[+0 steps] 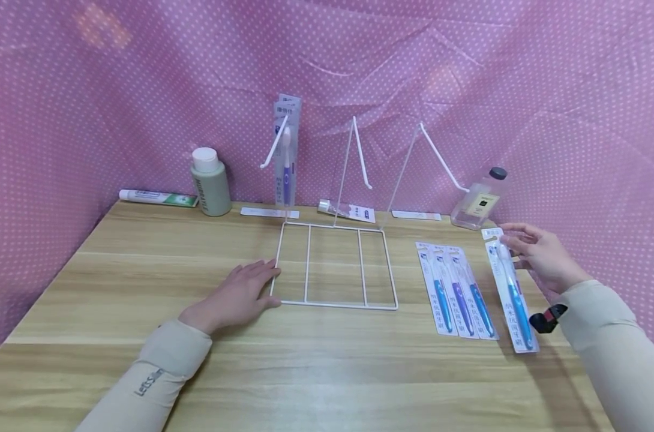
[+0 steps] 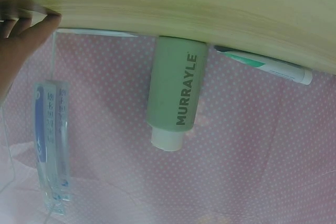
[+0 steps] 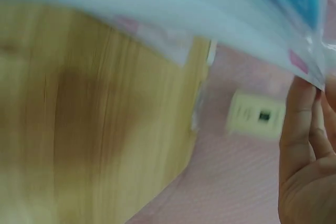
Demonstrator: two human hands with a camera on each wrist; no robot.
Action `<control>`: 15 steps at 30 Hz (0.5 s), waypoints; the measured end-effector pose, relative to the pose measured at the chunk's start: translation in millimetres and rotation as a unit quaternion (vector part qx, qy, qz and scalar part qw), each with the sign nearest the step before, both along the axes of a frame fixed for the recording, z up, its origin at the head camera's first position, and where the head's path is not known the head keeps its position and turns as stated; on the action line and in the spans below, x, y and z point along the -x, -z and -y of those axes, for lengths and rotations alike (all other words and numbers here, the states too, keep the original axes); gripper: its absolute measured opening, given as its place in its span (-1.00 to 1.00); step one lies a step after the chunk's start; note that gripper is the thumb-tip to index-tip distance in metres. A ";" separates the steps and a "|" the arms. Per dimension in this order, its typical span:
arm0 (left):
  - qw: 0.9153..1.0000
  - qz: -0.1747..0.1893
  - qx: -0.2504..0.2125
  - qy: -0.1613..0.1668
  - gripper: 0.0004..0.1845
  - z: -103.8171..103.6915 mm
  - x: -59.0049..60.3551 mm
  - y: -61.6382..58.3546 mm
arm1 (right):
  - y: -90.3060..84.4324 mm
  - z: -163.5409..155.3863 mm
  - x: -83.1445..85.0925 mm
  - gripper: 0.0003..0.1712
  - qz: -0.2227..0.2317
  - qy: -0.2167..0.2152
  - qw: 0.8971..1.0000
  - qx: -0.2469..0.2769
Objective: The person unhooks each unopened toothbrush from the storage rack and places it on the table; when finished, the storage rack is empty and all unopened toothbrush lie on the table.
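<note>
White rack [image 1: 335,305]: L hand [image 1: 240,294] at its edge, fingers straight
R hand [image 1: 548,258]: pinches toothbrush pkg [image 1: 513,297]
3 pkgs [image 1: 459,294]: btwn hands
Clear btl [image 1: 475,204]: just behind toothbrush pkg

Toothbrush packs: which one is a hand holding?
The blue-handled pack farthest right, pinched by the right hand; three packs lie to its left, other packs hang on the rack.

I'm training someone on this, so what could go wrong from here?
The right hand pinches a toothbrush pack with the clear bottle close by; a careless sweep might knock that bottle over. The wire rack looks slender, so it might slide if bumped once the left hand leaves its left edge.
</note>
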State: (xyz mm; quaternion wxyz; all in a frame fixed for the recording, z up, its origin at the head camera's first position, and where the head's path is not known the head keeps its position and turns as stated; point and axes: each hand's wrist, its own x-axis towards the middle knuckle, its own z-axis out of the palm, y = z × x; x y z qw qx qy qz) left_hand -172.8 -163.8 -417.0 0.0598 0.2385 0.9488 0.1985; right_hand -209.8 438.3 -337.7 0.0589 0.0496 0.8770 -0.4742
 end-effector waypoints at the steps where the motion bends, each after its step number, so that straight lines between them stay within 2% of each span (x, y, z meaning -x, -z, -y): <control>1: 1.000 0.001 -0.001 -0.001 -0.26 0.3 0.2 0.4 | 2.0 -5.0 3.4 -0.50 0.009 -0.006 1.000 -0.003; 4: 1.000 -0.007 -0.002 0.002 -0.26 1.4 1.3 2.4 | 7.2 -15.4 13.2 -0.55 0.026 -0.015 1.000 0.002; 11: 1.000 -0.021 0.001 0.006 -0.25 3.7 4.7 8.7 | 16.5 -19.9 31.4 -0.51 0.058 -0.001 0.998 0.029; 15: 1.000 -0.019 0.004 0.008 -0.25 3.3 6.2 10.8 | 25.4 -22.0 35.6 -0.64 0.075 0.007 0.996 0.054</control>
